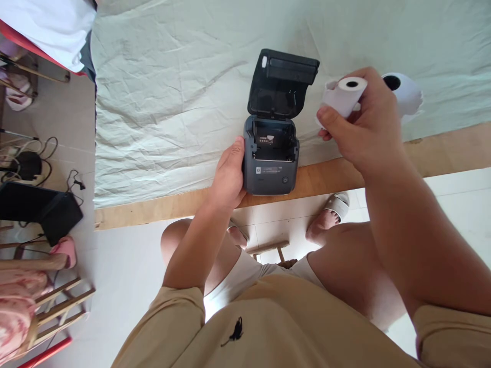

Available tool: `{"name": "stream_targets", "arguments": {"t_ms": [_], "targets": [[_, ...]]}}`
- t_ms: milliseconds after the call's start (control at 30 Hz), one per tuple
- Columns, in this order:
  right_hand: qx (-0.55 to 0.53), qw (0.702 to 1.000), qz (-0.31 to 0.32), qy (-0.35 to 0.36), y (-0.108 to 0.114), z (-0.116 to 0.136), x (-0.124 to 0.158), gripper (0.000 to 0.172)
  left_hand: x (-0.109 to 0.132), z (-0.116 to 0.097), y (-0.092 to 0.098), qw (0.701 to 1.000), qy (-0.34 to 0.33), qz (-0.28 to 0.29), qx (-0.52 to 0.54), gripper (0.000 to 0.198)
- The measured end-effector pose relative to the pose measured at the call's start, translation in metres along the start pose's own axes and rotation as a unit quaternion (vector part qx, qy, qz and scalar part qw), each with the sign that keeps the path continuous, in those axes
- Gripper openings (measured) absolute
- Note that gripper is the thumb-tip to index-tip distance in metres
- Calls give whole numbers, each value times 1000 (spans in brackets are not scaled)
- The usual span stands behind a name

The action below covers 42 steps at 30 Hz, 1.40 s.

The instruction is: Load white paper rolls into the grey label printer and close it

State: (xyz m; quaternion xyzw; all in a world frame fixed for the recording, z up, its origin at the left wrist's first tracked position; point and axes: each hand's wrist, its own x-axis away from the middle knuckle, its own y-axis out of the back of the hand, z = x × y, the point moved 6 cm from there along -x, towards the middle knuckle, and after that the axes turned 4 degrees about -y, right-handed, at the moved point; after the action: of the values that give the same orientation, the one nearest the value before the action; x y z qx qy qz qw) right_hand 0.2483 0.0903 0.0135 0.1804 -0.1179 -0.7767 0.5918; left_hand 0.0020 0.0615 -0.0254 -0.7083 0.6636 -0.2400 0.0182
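The dark printer, lid raised, sits at the near edge of the cloth-covered surface, its left side clasped by the left grip, while the right grip pinches a white paper roll near a second roll.

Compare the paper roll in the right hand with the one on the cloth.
The held roll is in the right hand; the other roll sits on the cloth, partly hidden by that hand. The held roll's dark center looks smaller; the other roll's looks larger. Both are white.
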Motion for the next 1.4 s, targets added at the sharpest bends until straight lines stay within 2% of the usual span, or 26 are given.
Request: {"name": "stream_targets", "arguments": {"t_ms": [100,233,300,367,400,433,533,600,667,733,800,867,967,1033,1133,1200,1300,1400], "targets": [[120,992,6,44,-2,1,-1,39,0,-1,0,1000,-4,2,-10,37],[219,975,34,-5,3,7,5,67,2,-2,-1,1000,-5,4,-13,37],[225,972,11,69,17,25,12,68,2,-2,-2,1000,-2,5,-9,36],[230,956,-56,174,41,40,17,54,3,-2,-2,1000,0,6,-7,37],[239,947,-88,196,54,39,16,52,3,-2,-2,1000,2,7,-7,38],[250,944,-110,186,64,32,11,54,3,-2,-2,1000,4,11,-6,38],[276,948,-134,85,81,-5,-13,62,4,-1,-3,1000,7,15,4,37],[276,951,-133,32,79,-25,-25,61,3,-1,-2,1000,4,10,7,36],[263,956,-128,2,73,-33,-27,55,3,-1,-1,1000,1,3,1,35],[246,963,-113,-10,66,-33,-22,64,3,-1,-2,1000,5,6,-2,36],[232,970,-77,-7,59,-32,-16,76,3,-1,-3,1000,8,15,1,37],[236,971,-38,17,54,-32,-12,75,3,-1,-3,1000,7,17,8,37],[276,957,-56,68,55,-33,-13,61,1,-1,-1,1000,3,3,9,34],[296,948,-85,80,58,-32,-14,66,1,0,0,1000,2,4,8,31],[287,954,-73,48,57,-34,-12,78,0,0,-1,1000,-5,8,10,31],[285,957,-52,33,54,-35,-10,69,0,-1,-1,1000,-6,6,12,32],[296,953,-40,59,51,-34,-10,45,0,0,0,1000,-7,2,14,33],[306,948,-53,63,51,-34,-13,40,-1,0,1,1000,-5,0,12,33]]}}
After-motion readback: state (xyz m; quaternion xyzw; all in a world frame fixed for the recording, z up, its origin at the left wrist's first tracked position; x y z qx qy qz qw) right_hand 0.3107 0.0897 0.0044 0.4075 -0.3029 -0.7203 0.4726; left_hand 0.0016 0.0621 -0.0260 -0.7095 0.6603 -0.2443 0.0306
